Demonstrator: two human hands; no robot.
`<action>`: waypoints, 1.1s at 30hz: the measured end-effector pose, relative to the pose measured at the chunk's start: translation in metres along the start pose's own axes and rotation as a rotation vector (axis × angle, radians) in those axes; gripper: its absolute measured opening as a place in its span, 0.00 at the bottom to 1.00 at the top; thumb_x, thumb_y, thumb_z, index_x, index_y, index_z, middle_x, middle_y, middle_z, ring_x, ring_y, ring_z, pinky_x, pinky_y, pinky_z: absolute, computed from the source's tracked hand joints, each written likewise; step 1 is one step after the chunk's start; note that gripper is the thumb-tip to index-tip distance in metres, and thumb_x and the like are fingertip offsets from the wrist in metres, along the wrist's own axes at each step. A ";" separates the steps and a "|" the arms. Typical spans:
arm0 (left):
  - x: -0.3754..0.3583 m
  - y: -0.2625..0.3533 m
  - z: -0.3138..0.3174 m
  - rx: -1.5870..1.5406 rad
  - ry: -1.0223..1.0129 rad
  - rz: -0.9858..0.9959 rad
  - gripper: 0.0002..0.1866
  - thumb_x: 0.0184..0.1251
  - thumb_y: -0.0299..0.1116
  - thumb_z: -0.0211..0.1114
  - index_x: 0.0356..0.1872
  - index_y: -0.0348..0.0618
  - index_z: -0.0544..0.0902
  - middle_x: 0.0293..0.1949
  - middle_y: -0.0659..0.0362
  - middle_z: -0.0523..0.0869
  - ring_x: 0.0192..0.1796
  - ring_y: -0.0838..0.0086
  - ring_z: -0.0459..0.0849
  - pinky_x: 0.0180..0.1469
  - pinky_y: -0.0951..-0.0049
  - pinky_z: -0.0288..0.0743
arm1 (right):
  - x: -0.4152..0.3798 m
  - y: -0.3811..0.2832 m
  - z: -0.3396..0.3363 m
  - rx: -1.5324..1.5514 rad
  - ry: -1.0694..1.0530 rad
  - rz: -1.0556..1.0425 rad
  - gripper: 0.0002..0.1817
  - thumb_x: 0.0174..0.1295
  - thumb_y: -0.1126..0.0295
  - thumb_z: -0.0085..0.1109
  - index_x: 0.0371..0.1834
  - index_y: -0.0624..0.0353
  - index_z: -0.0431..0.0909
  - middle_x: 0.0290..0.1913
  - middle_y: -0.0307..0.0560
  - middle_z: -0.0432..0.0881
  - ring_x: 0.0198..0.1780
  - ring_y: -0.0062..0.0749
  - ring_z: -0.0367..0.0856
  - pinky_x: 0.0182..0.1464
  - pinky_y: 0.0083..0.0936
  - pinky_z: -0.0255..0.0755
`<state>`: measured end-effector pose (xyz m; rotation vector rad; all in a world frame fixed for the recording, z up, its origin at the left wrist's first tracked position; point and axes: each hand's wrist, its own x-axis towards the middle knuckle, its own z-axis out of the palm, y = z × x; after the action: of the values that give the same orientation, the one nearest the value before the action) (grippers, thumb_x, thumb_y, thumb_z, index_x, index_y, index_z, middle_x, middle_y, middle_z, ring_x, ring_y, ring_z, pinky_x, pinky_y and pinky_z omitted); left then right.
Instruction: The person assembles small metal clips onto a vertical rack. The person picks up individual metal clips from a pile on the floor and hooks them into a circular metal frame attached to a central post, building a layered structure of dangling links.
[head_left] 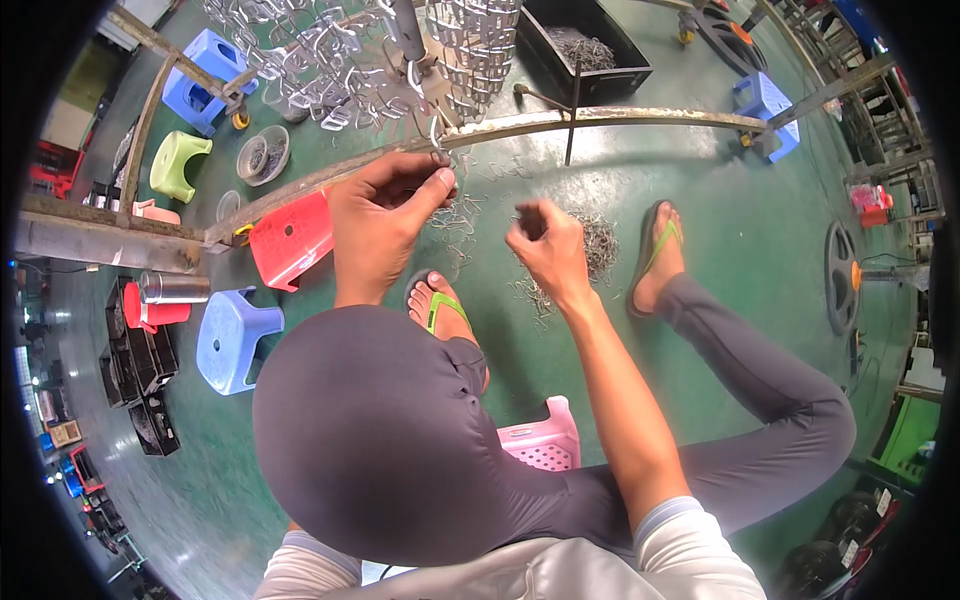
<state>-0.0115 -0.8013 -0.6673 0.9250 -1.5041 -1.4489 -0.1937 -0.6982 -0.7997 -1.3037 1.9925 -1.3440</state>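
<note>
My left hand point(392, 212) is raised at the frame's lower rail, thumb and fingertips pinched at the bottom end of a bent metal hook point(436, 130). That hook hangs below a dense cluster of silvery bent metal pieces point(470, 55). Lower and to the right, my right hand point(552, 248) is closed, its fingers curled and slightly blurred; whatever they hold is hidden. Beneath and beside it, a pile of small wire hooks point(600, 250) lies on the green floor. More loose hooks are scattered between my feet.
A rusty metal rail point(620, 118) crosses in front of me, with a thin rod point(574, 115) against it. Behind stands a black bin point(630, 78) of small metal parts. A red stool point(290, 240), a blue stool point(235, 340) and bowls point(262, 155) are to the left.
</note>
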 end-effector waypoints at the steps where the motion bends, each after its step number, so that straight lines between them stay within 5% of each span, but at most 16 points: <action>1: 0.000 -0.001 0.000 -0.004 0.002 -0.003 0.07 0.68 0.22 0.75 0.44 0.31 0.90 0.37 0.56 0.93 0.38 0.76 0.91 0.45 0.75 0.86 | 0.007 -0.029 -0.004 0.103 0.077 -0.072 0.12 0.57 0.77 0.70 0.44 0.68 0.84 0.36 0.57 0.89 0.36 0.43 0.91 0.42 0.34 0.84; 5: 0.000 0.000 0.001 -0.025 0.004 -0.016 0.08 0.68 0.22 0.76 0.44 0.29 0.90 0.38 0.54 0.93 0.38 0.75 0.92 0.44 0.74 0.86 | 0.019 -0.092 -0.007 0.348 0.214 -0.315 0.10 0.57 0.81 0.73 0.41 0.65 0.84 0.34 0.48 0.87 0.34 0.30 0.89 0.39 0.27 0.82; 9: -0.001 -0.002 0.000 -0.057 -0.023 -0.006 0.08 0.68 0.22 0.76 0.44 0.29 0.89 0.37 0.54 0.93 0.39 0.74 0.92 0.44 0.74 0.87 | 0.020 -0.093 -0.002 0.287 0.209 -0.435 0.10 0.56 0.82 0.73 0.41 0.65 0.83 0.33 0.48 0.86 0.33 0.33 0.89 0.38 0.28 0.82; 17: -0.002 0.001 -0.001 0.049 -0.049 -0.026 0.08 0.67 0.23 0.77 0.43 0.32 0.89 0.39 0.55 0.93 0.41 0.75 0.92 0.46 0.74 0.85 | 0.018 -0.093 0.002 0.246 0.165 -0.391 0.09 0.57 0.82 0.72 0.41 0.65 0.85 0.33 0.48 0.84 0.32 0.33 0.88 0.37 0.28 0.82; 29: 0.000 -0.040 -0.002 0.379 -0.044 0.410 0.08 0.61 0.21 0.75 0.41 0.34 0.91 0.36 0.53 0.91 0.38 0.66 0.93 0.41 0.69 0.83 | 0.035 -0.099 -0.008 0.231 0.000 -0.155 0.07 0.60 0.76 0.73 0.39 0.67 0.87 0.32 0.50 0.88 0.33 0.32 0.90 0.37 0.29 0.82; 33: 0.008 -0.039 -0.002 0.415 0.037 0.392 0.07 0.61 0.23 0.75 0.40 0.34 0.91 0.35 0.53 0.91 0.35 0.64 0.92 0.40 0.68 0.83 | 0.052 -0.118 -0.010 0.066 -0.057 -0.322 0.11 0.61 0.70 0.72 0.42 0.66 0.89 0.32 0.55 0.88 0.31 0.39 0.89 0.38 0.32 0.82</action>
<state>-0.0147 -0.8120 -0.7061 0.8252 -1.8736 -0.8516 -0.1708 -0.7502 -0.6836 -1.6639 1.7373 -1.4790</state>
